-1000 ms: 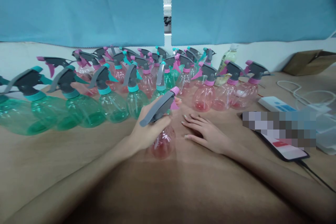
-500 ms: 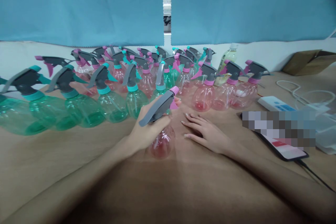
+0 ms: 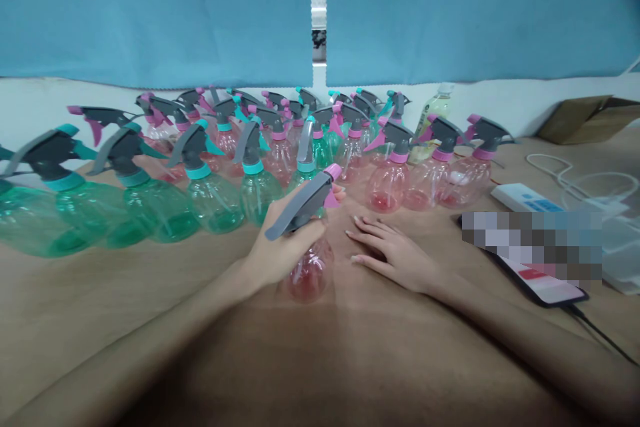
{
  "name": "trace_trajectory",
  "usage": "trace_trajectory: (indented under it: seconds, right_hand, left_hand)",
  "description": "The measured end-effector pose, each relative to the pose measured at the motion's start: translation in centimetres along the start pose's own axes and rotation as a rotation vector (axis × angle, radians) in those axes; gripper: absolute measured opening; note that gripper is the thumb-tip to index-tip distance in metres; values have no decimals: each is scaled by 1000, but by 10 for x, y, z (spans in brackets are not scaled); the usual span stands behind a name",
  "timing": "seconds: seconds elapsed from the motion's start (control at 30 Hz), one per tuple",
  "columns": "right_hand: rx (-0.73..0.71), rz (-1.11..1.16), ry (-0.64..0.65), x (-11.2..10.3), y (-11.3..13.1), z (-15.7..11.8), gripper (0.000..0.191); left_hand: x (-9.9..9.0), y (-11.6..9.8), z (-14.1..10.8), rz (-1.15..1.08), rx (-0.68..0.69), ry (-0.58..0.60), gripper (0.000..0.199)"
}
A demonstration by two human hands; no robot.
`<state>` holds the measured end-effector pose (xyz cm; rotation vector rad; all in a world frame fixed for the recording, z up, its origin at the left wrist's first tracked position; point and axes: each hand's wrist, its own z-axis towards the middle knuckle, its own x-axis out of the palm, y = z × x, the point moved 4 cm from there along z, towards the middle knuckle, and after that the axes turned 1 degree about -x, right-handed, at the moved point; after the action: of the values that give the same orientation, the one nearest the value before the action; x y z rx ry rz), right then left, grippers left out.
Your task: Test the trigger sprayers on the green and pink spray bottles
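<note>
My left hand (image 3: 283, 243) is wrapped round the neck of a pink spray bottle (image 3: 310, 273) that stands on the brown tabletop (image 3: 280, 360). Its grey trigger head, with a pink nozzle and trigger, rises above the fingers and points to the far right. The collar is hidden by the hand. To the right of that bottle, my right hand (image 3: 395, 253) lies flat on the table with its fingers spread, holding nothing. Green spray bottles (image 3: 213, 200) stand in a row to the left, and pink spray bottles (image 3: 387, 183) are behind the right hand.
Several more spray bottles crowd the back, near a drink bottle (image 3: 437, 107). At the right lie a phone (image 3: 553, 287) with a cable, a white box-like device (image 3: 525, 199), a white cord (image 3: 555, 163) and a clear plastic container (image 3: 623, 260). A cardboard box (image 3: 580, 120) sits behind them.
</note>
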<state>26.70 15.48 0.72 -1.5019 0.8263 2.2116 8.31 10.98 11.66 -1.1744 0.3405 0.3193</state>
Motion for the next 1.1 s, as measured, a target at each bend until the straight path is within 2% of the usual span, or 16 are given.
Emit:
trace_trajectory:
  seconds: [0.13,0.47,1.1]
  right_hand:
    - [1,-5,7,0,0,0,54]
    - [-4,22,-8,-1,1,0,52]
    - [-10,19,-9,0,-1,0,53]
  left_hand:
    - [-1,1,-1,13,-24,-9,11]
    - [-2,0,-1,40,-68,-23,8]
    - [-2,2,-2,47,-53,-26,5]
